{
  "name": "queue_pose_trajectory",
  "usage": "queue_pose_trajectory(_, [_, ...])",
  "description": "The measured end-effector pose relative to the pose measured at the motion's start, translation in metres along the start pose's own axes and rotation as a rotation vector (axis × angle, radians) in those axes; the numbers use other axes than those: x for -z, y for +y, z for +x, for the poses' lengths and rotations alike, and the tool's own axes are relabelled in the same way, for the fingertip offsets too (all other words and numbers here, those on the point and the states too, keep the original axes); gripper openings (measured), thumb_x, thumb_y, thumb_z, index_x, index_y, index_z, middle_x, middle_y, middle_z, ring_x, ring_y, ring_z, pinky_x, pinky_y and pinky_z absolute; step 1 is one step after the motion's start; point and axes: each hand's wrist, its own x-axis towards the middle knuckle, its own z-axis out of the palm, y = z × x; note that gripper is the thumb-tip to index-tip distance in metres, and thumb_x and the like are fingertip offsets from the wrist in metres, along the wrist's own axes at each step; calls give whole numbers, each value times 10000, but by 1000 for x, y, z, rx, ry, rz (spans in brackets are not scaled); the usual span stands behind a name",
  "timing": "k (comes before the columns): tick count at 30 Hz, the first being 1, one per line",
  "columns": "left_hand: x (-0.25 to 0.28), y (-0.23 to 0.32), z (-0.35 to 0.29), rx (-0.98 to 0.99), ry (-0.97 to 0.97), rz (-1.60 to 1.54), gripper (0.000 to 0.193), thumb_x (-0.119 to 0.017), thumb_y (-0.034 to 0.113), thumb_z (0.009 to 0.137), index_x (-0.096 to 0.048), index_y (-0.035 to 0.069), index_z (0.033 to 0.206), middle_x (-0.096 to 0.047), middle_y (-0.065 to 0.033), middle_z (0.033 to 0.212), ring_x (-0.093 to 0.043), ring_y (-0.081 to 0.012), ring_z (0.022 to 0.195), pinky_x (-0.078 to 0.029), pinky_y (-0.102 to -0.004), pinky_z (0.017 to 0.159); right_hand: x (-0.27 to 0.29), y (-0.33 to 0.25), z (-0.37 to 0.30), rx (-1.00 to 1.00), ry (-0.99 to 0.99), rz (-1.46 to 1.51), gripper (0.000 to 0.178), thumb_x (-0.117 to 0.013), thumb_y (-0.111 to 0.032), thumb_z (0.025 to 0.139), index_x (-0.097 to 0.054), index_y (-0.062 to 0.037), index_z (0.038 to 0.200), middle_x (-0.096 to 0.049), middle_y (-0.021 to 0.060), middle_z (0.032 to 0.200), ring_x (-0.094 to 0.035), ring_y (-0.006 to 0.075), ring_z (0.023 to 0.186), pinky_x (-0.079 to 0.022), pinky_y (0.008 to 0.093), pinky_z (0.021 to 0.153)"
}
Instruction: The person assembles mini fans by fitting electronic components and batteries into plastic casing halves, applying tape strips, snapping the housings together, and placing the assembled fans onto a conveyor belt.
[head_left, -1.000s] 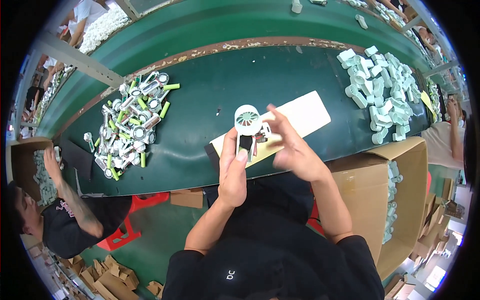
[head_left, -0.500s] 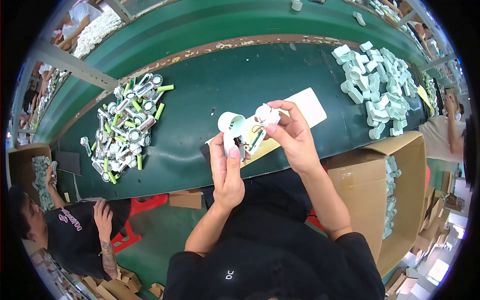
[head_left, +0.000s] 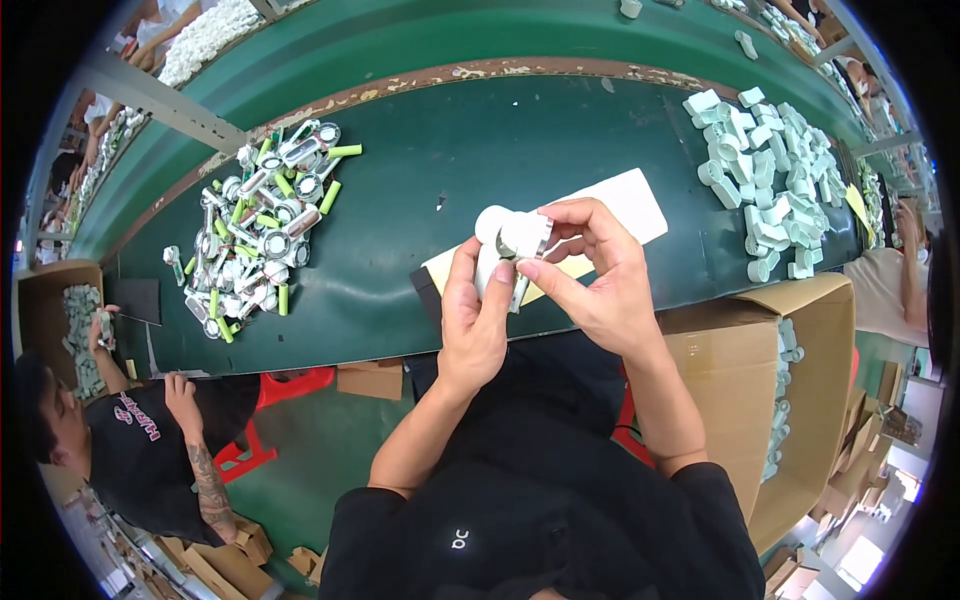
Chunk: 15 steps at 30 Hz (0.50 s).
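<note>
Over the front middle of the bench, a pale mint plastic housing (head_left: 490, 222) sits in my left hand (head_left: 474, 335), its fingers and thumb closed around it. My right hand (head_left: 605, 285) grips a white round part with a silvery rim (head_left: 524, 234) between thumb and fingers. That part is against the top of the housing; whether it is seated inside cannot be made out. The thumbs nearly meet at the joint. Beneath the hands lies a white and yellow sheet (head_left: 630, 205) on the dark green bench top (head_left: 400, 150).
Left lies a heap of round-headed assemblies with lime-green cylinders (head_left: 265, 215). Mint housings (head_left: 765, 170) are piled at the right. A cardboard box (head_left: 725, 390) with more housings stands by the front right edge. A co-worker (head_left: 130, 440) sits at the left near a red stool (head_left: 245, 455).
The round part and the housing, earlier apart with wires and a green board showing between them, are now together. Both hands have moved slightly right and closer to each other.
</note>
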Motion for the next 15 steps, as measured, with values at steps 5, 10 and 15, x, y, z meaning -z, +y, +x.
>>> queue_pose_trajectory(5, [4,-1,1,-28,-27,-51,426,-493,174,1125,-417,-22,1495,-599,-66,1322,-562,-109,1189,-467,-299,1007,-4,4,-1,-87,9,110,396,-833,-55,863,-613,37,1179,-692,116,1071,-716,159,893,-600,311,792])
queue_pose_trajectory(10, [4,0,-1,-55,-57,-149,525,-469,143,1122,-315,-43,1589,-565,-101,1421,-546,-141,1279,-437,-318,1092,-1,-3,2,-112,-22,164,352,-810,-21,882,-602,38,1160,-693,109,1033,-715,144,863,-613,301,800])
queue_pose_trajectory(15, [9,2,0,-88,-85,-22,598,-501,85,1097,-267,-46,1632,-539,-111,1446,-530,-165,1313,-424,-329,1121,8,-9,4,-144,-75,130,346,-802,8,883,-617,36,1174,-690,94,1058,-702,143,926,-606,309,857])
